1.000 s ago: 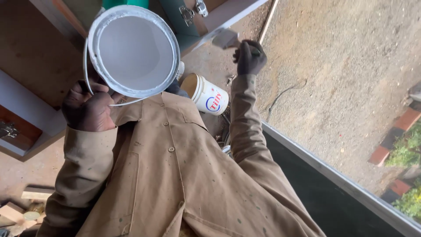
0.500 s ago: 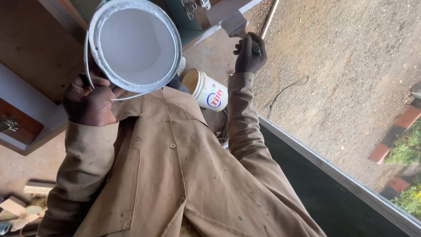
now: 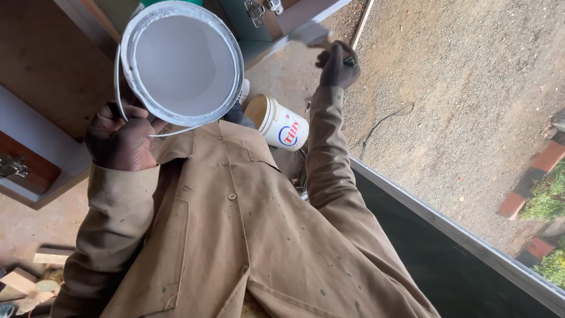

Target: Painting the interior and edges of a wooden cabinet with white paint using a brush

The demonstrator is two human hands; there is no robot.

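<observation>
The person's left hand (image 3: 120,141) is raised at chest height, its grip wrapped shut around the thin wire handle (image 3: 118,88) of a white paint bucket (image 3: 179,62). The bucket hangs tilted with its open mouth facing the camera, showing a pale inside coated with white paint and a smeared rim. It sits in the upper left of the view, just above the fist and in front of a wooden cabinet (image 3: 47,70) with grey-painted edges and metal latches (image 3: 262,9).

The right hand (image 3: 336,63) is stretched out and up, its grip pressed tight around the dark handle of a paintbrush (image 3: 312,34). The brush head is blurred and lies against the grey edge of the cabinet near the latches.

Below and between the two arms, a second white bucket (image 3: 276,123) with a tan inside lies tipped on the reddish concrete floor (image 3: 35,229). Wood offcuts (image 3: 35,268) lie on that floor at the lower left. The person wears a tan work coat (image 3: 235,235) speckled with green paint spots.

To the right, a dark panel with a metal edge (image 3: 447,229) runs diagonally. Beyond it lies open gravel ground (image 3: 459,88), with a thin cable (image 3: 382,123) across it and a brick border (image 3: 529,182) beside green plants at the far right.
</observation>
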